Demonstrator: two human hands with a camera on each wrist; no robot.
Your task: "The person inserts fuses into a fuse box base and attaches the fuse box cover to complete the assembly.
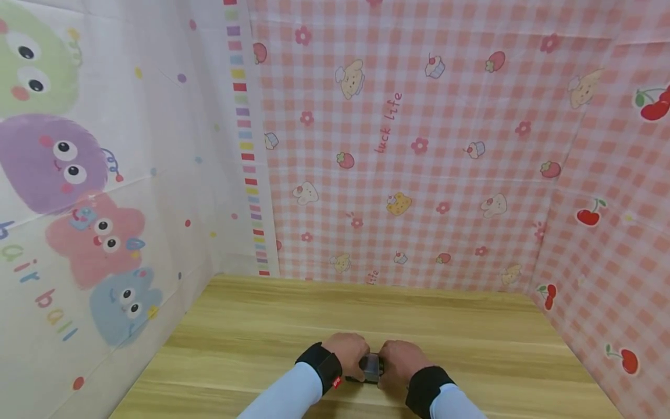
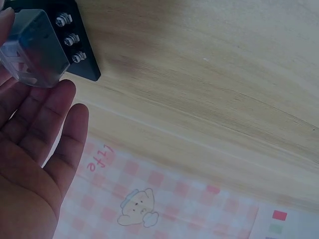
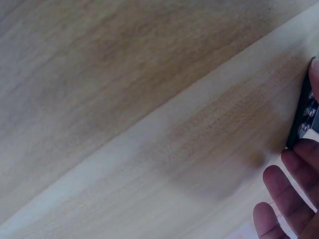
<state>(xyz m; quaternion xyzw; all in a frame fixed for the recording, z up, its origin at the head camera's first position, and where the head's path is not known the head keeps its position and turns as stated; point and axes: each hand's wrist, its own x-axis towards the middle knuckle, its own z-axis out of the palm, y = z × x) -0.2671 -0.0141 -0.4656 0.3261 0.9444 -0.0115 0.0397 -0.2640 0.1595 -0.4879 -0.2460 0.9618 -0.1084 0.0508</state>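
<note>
On the wooden tabletop, between both hands, is a small device with a black base and a clear boxy cover. A row of three metal screw terminals runs along one side of the base. My left hand holds the clear cover between thumb and fingers, partly hiding it. From the other side, my right hand pinches the terminal end of the base, thumb at one corner and index fingertip at the other. Its remaining fingers are spread in the right wrist view.
The wooden table spreads around the hands. A pink checked cloth hangs behind it, another cloth with cherries at the right, and a white cloth with cartoon figures at the left. Black bands wrap both wrists.
</note>
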